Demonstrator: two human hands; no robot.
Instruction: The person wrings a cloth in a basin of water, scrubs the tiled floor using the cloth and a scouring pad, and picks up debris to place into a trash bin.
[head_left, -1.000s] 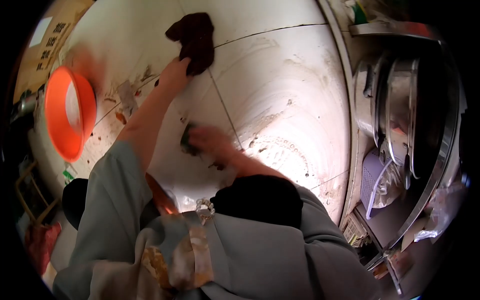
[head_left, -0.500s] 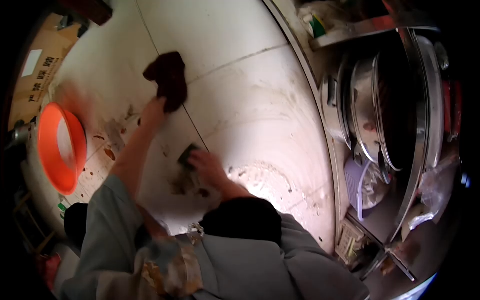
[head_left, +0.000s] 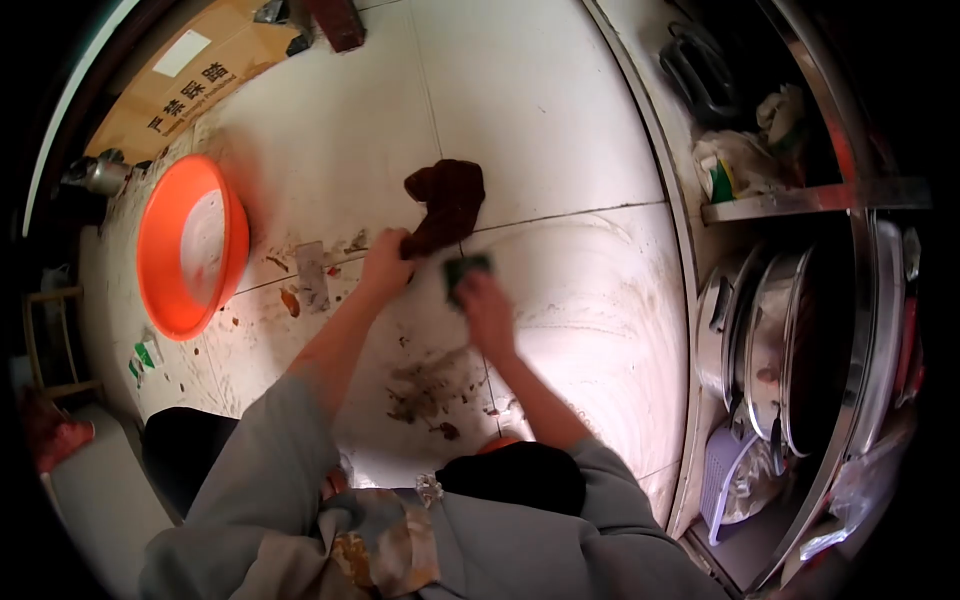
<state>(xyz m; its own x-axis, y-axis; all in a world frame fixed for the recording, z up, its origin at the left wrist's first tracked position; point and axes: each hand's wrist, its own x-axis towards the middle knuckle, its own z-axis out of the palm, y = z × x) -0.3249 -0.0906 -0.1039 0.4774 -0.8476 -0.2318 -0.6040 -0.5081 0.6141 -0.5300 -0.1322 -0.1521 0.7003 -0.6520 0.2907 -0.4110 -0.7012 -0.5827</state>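
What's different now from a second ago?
The right hand moved the green pad forward, away from the body and closer to the dark brown cloth. I see nothing newly grabbed or let go. The left hand is still at the cloth, and the orange basin stayed put.

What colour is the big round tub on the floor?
Orange, seen best in the head view.

The basin (head_left: 158,262) is orange; the cloth (head_left: 450,205) dark brown; the basket (head_left: 716,478) pale purple; the sleeves (head_left: 262,440) grey.
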